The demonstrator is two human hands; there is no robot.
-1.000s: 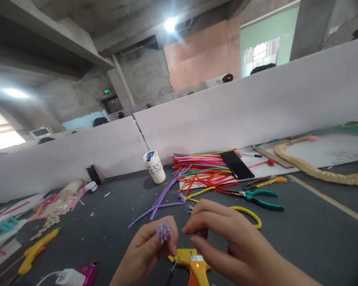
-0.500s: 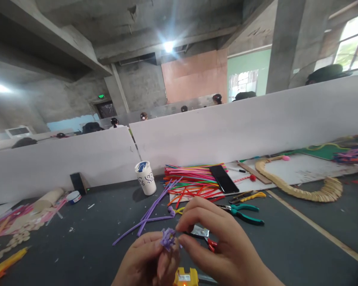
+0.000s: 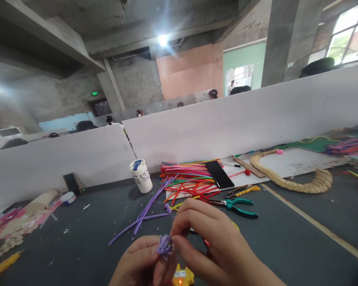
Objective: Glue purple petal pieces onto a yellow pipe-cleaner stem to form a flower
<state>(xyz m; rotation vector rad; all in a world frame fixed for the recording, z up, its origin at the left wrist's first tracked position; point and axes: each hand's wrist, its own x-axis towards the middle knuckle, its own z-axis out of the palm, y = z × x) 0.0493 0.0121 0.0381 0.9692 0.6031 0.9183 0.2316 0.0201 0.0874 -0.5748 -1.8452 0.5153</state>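
My left hand (image 3: 143,258) is closed round a small purple flower (image 3: 165,247), its ruffled petals facing up between thumb and fingers. My right hand (image 3: 211,242) pinches at the flower's right edge with thumb and index finger; its other fingers are curled. Just below the hands sits a yellow device (image 3: 183,276) with a label and a small lit orange light, partly hidden. Behind my right hand, a tool with red handles (image 3: 207,243) is mostly covered. Purple pipe cleaners (image 3: 150,210) lie beyond my left hand, beside a small purple curled piece (image 3: 167,208).
Teal-handled pliers (image 3: 241,207) and a yellow-handled cutter (image 3: 247,191) lie to the right. Farther back are a bundle of coloured pipe cleaners (image 3: 185,174), a black phone (image 3: 220,174), a white cup (image 3: 141,176) and a curved tan strip (image 3: 292,184). A white partition (image 3: 226,123) borders the table.
My right fingertips have closed in against the flower's edge, where a small gap showed before. The flower is turned slightly in my left hand. The view has shifted a little.
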